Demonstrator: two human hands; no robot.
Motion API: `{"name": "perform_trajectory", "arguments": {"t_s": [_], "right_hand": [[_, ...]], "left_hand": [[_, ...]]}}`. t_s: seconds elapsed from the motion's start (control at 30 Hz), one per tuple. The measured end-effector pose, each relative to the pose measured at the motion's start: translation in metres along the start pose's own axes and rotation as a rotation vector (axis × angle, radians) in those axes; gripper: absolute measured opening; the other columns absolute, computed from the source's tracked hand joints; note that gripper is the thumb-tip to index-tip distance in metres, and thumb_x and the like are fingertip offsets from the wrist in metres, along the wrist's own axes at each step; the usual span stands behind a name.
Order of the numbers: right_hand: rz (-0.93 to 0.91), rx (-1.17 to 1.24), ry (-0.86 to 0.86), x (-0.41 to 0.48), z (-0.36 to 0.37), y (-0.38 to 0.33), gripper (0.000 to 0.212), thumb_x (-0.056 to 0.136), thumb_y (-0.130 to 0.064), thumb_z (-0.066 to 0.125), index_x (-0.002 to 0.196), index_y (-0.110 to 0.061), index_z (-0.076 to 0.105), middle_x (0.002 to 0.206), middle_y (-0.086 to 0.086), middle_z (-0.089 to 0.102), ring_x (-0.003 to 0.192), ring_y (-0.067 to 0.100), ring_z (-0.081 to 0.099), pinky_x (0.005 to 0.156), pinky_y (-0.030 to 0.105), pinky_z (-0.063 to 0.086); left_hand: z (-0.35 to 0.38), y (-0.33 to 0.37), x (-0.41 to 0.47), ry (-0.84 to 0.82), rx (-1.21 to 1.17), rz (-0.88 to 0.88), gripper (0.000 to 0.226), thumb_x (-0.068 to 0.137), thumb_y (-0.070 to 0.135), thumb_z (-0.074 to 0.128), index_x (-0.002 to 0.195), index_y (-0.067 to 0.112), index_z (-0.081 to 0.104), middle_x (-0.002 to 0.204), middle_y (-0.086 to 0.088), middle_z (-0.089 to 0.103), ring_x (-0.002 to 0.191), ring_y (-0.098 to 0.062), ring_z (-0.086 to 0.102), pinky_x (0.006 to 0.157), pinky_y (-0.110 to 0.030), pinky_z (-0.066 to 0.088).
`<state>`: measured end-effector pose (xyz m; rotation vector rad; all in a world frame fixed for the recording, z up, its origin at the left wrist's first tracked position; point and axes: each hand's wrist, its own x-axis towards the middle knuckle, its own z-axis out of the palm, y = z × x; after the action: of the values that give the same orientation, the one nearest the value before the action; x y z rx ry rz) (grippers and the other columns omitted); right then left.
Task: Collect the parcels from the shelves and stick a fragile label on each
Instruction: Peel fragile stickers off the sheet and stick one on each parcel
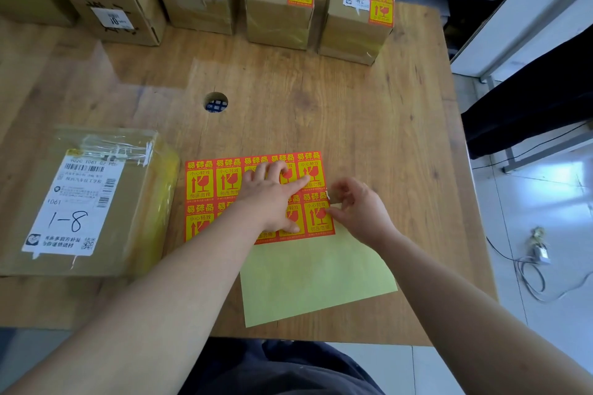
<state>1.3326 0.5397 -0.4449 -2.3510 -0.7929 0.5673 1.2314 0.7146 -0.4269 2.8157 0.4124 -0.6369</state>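
Label sheet [205, 184] under left hand [272, 199] (flat)

Left hand [272, 199] lies flat and spread; right hand [356, 205] curls, apparently pinching.

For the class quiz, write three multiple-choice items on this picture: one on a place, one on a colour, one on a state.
1. Relative to the label sheet, the parcel marked 1-8 lies: A on top; B left; C right.
2. The sheet is printed in: A blue and white; B green and black; C red and yellow.
3. The left hand: A presses flat on the sheet; B grips a parcel; C hangs off the table.
Key: B, it sits beside the sheet's left edge; C, red borders, yellow panels; A, straight fingers rest on it.
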Motion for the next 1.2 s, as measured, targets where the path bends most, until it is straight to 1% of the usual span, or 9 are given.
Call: {"name": "perform_trajectory", "arguments": {"t_s": [0.07,0.17,0.47,0.6,0.77,0.87,1.0,1.1,1.2], "right_hand": [[0.058,0.033,0.018,0.005,-0.004,-0.004,0.019,0.080,-0.020,0.072,0.097,-0.020,0.063,0.085,-0.010,0.062,0.071,0.002,0.055,0.063,0.016,0.044],[0.104,-0.013,0.017,0.013,-0.004,-0.009,0.009,0.084,-0.024,0.069,0.091,-0.020,0.071,0.084,-0.008,0.070,0.076,0.007,0.062,0.071,0.026,0.051],[0.121,-0.052,-0.015,0.012,-0.005,-0.009,0.009,0.082,-0.028,0.069,0.085,-0.023,0.075,0.078,-0.011,0.070,0.074,0.008,0.063,0.069,0.031,0.054],[0.145,-0.138,-0.029,0.014,-0.003,-0.013,0.012,0.086,-0.028,0.065,0.089,-0.021,0.074,0.077,-0.008,0.067,0.071,0.011,0.061,0.061,0.025,0.047],[0.137,-0.246,-0.064,0.015,-0.003,-0.018,0.017,0.092,-0.031,0.056,0.088,-0.018,0.067,0.077,-0.006,0.063,0.071,0.016,0.059,0.060,0.026,0.042],[0.135,-0.158,-0.062,0.014,-0.004,-0.015,0.017,0.091,-0.030,0.057,0.082,-0.016,0.062,0.073,-0.004,0.061,0.067,0.017,0.056,0.058,0.027,0.040],[0.158,0.036,-0.050,0.014,-0.004,-0.018,0.016,0.089,-0.022,0.062,0.076,-0.013,0.059,0.067,-0.005,0.061,0.059,0.009,0.053,0.054,0.023,0.041],[0.220,0.196,-0.045,0.015,-0.004,-0.020,0.007,0.083,-0.015,0.067,0.085,-0.014,0.061,0.081,0.000,0.071,0.073,0.013,0.066,0.066,0.027,0.054],[0.239,0.311,-0.080,0.016,-0.007,-0.020,0.019,0.081,-0.006,0.069,0.097,-0.011,0.060,0.085,0.002,0.072,0.079,0.012,0.069,0.074,0.029,0.056]], "left_hand": [[0.000,0.000,0.000,-0.002,0.001,-0.001,0.100,0.071,0.065,0.067,0.147,0.049,0.005,0.148,-0.001,0.009,0.136,-0.029,0.009,0.110,-0.047,0.018],[0.001,0.000,0.000,-0.002,0.000,-0.003,0.100,0.071,0.066,0.067,0.147,0.049,0.005,0.148,-0.001,0.009,0.136,-0.029,0.009,0.110,-0.046,0.017],[0.001,0.000,0.000,-0.005,-0.021,-0.007,0.099,0.072,0.064,0.067,0.146,0.050,0.004,0.149,0.000,0.008,0.137,-0.030,0.007,0.111,-0.047,0.014],[0.002,0.000,0.000,-0.007,-0.023,-0.006,0.099,0.072,0.064,0.067,0.147,0.049,0.004,0.149,0.000,0.007,0.137,-0.030,0.007,0.111,-0.047,0.014],[0.003,-0.002,0.000,-0.001,-0.034,0.002,0.099,0.071,0.065,0.067,0.147,0.049,0.004,0.149,0.000,0.007,0.137,-0.030,0.006,0.111,-0.047,0.013],[0.003,-0.002,0.000,0.003,-0.036,0.003,0.099,0.071,0.065,0.067,0.146,0.050,0.004,0.149,0.000,0.008,0.137,-0.029,0.006,0.111,-0.046,0.013],[0.004,-0.003,-0.001,0.009,-0.041,0.008,0.099,0.072,0.064,0.067,0.146,0.049,0.004,0.149,0.000,0.007,0.137,-0.029,0.006,0.111,-0.046,0.012],[0.004,-0.003,-0.001,0.015,-0.046,0.007,0.098,0.072,0.064,0.067,0.146,0.049,0.004,0.149,0.000,0.008,0.137,-0.029,0.006,0.111,-0.046,0.012],[0.005,-0.003,-0.001,0.014,-0.049,0.005,0.098,0.072,0.064,0.067,0.146,0.050,0.004,0.149,0.000,0.008,0.138,-0.029,0.006,0.111,-0.046,0.011]]}}
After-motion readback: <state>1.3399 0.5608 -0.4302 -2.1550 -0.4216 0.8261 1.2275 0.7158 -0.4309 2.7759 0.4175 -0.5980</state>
